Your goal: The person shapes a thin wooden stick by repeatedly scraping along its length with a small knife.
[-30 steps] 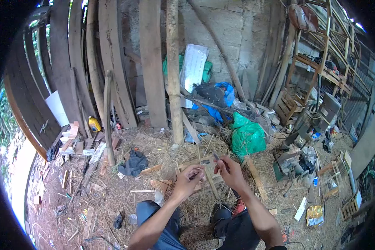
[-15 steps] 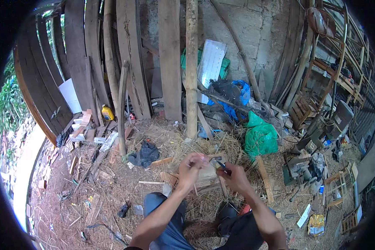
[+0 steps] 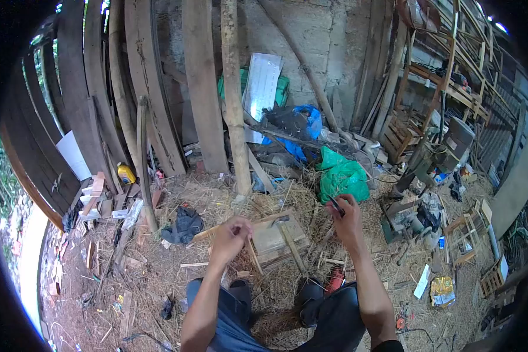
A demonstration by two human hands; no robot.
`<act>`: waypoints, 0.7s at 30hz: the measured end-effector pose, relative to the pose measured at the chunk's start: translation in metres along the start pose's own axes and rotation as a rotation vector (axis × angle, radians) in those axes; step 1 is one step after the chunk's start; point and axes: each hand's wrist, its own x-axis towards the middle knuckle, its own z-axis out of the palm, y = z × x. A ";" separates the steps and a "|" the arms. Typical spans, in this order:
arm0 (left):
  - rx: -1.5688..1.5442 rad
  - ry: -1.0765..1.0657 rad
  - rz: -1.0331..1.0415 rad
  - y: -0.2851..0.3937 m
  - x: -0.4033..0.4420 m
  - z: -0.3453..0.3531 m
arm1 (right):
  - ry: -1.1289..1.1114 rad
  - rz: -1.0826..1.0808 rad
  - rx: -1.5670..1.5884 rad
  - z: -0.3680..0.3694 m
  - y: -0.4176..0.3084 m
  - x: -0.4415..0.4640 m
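Note:
My right hand [image 3: 347,218] is raised in front of the green sack and closed around a small dark-handled tool [image 3: 335,206]. Its exact kind is hard to make out. My left hand [image 3: 231,237] is held up on the other side, fingers curled and thumb bent in. Whatever it may pinch is too small to see. Between and below the hands, a wooden frame with a pale panel [image 3: 268,244] lies on the straw-strewn ground, a loose slat across it. Beside my right foot rests a red object [image 3: 335,280].
A green sack [image 3: 344,179] lies ahead, near a blue tarp [image 3: 307,120]. A bamboo post [image 3: 234,100] stands upright before the wall. Dark plastic [image 3: 185,226] and a yellow bottle [image 3: 126,173] sit to the left. At right is a machine [image 3: 454,144]; wood scraps litter the ground.
My hands have moved apart from close together over the frame; the right one went up and right with the tool. The view has shifted to the right, uncovering more of the framed panel.

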 end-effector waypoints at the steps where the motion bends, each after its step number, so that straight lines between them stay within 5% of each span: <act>1: -0.003 -0.005 0.000 0.003 -0.003 0.005 | 0.002 0.002 -0.005 -0.002 0.004 0.000; 4: 0.463 -0.139 0.025 0.014 -0.011 0.021 | -0.009 -0.089 -0.081 -0.003 0.009 0.001; 10: 0.327 -0.252 -0.108 0.010 -0.013 0.036 | -0.030 -0.072 -0.153 -0.008 -0.013 0.005; 13: 0.052 -0.123 -0.175 0.015 -0.014 0.040 | 0.257 -0.041 -0.134 0.001 0.000 0.007; 16: 0.012 -0.064 -0.144 0.009 -0.014 0.045 | -0.046 -0.210 0.004 0.002 0.002 -0.002; 18: 0.031 -0.036 -0.100 0.006 -0.016 0.051 | -0.553 0.418 0.638 0.015 -0.022 -0.014; 21: 0.130 -0.016 -0.048 0.006 -0.017 0.059 | -0.750 0.490 0.874 0.020 -0.048 -0.016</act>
